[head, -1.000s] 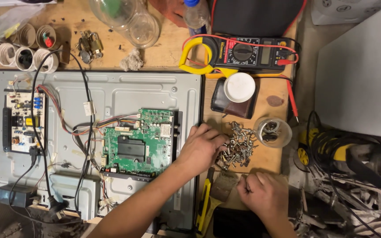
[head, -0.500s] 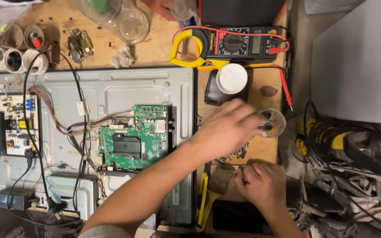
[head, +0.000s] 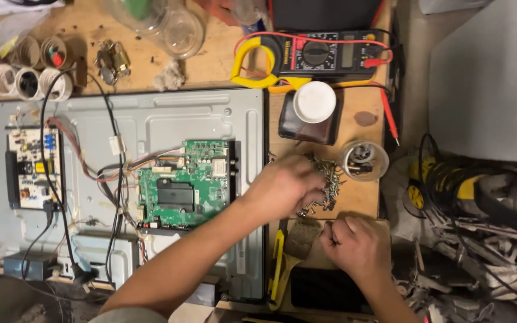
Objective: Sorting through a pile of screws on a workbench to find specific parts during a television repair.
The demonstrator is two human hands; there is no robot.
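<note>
My left hand (head: 283, 190) reaches across the wooden bench, its fingers curled down into a loose pile of small screws (head: 330, 174). Motion blur hides whether they pinch any. Just right of the pile stands a small clear jar (head: 364, 160) with metal bits inside. My right hand (head: 354, 244) rests in a closed fist on the bench below the pile, and nothing shows in it. A green circuit board (head: 181, 185) is mounted on the grey TV back panel (head: 169, 116), left of my left wrist.
A yellow clamp meter (head: 318, 57) with red leads lies at the back. A white lid (head: 314, 101) sits on a dark wallet (head: 297, 127). A yellow-handled tool (head: 277, 263) and a dark phone (head: 324, 290) lie near the front edge. Tangled cables (head: 468, 197) crowd the right.
My left hand went from the screw pile over to the small jar, and now it is back on the pile. The right fist has stayed in place.
</note>
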